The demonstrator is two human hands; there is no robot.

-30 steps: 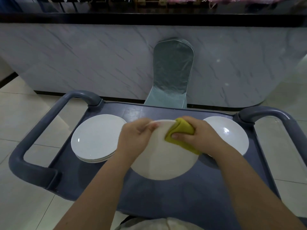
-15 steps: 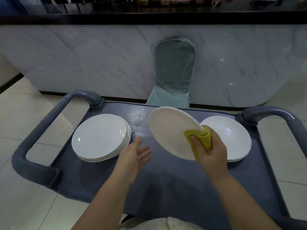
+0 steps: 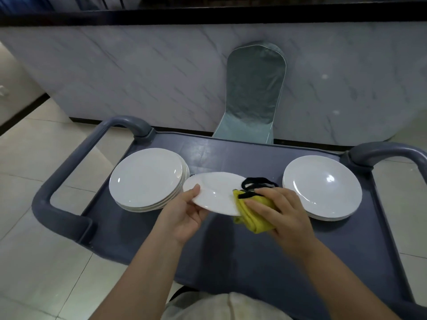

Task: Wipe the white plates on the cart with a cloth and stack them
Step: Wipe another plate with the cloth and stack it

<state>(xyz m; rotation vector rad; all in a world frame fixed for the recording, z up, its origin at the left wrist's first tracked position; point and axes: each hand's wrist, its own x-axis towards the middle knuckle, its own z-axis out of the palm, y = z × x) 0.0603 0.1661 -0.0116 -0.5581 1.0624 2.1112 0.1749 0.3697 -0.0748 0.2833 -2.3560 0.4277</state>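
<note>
A single white plate (image 3: 216, 192) is held nearly flat above the middle of the grey-blue cart (image 3: 242, 262). My left hand (image 3: 184, 215) pinches its near left rim, thumb on top. My right hand (image 3: 280, 213) grips a folded yellow cloth (image 3: 249, 218) with a black loop against the plate's right edge. A stack of white plates (image 3: 147, 179) sits at the cart's left. Another stack of white plates (image 3: 323, 188) sits at the right.
The cart has curved grey handles at the left (image 3: 60, 181) and at the right (image 3: 388, 153). Behind it stands a chair in a grey cover (image 3: 254, 88) against a marble-look counter wall (image 3: 138, 72). Tiled floor lies on both sides.
The plate went from tilted up in my right hand alone to nearly flat. My left hand, which had let go, took hold of its left rim again. The view dipped lower.
</note>
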